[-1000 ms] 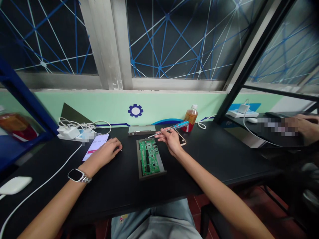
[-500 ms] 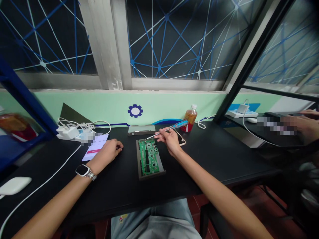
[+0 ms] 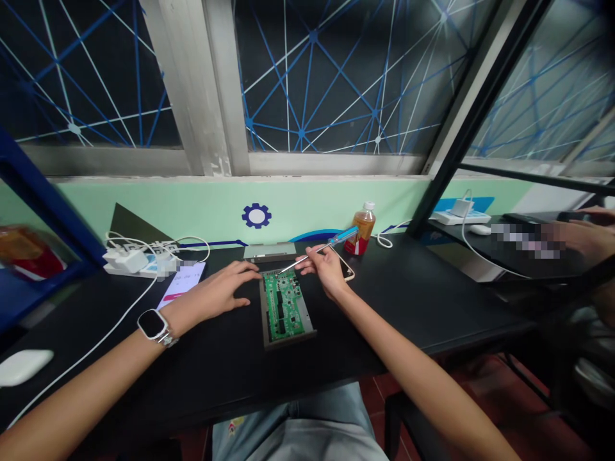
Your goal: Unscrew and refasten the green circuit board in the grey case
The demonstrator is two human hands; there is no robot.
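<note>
Right hand (image 3: 328,271) holds a screwdriver (image 3: 344,235) over the circuit board (image 3: 290,308), left hand (image 3: 217,293) near it.

A silver watch (image 3: 154,326) with a black face (image 3: 152,324) and metal band (image 3: 168,339) circles the left wrist (image 3: 175,319); the jeans (image 3: 350,406) are light blue, the top (image 3: 314,442) pale grey.

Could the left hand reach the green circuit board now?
Probably yes: the left hand appears to hold nothing and lies close to the green circuit board, with only the casing edge between. The screwdriver in the right hand comes in only at the far end.
</note>
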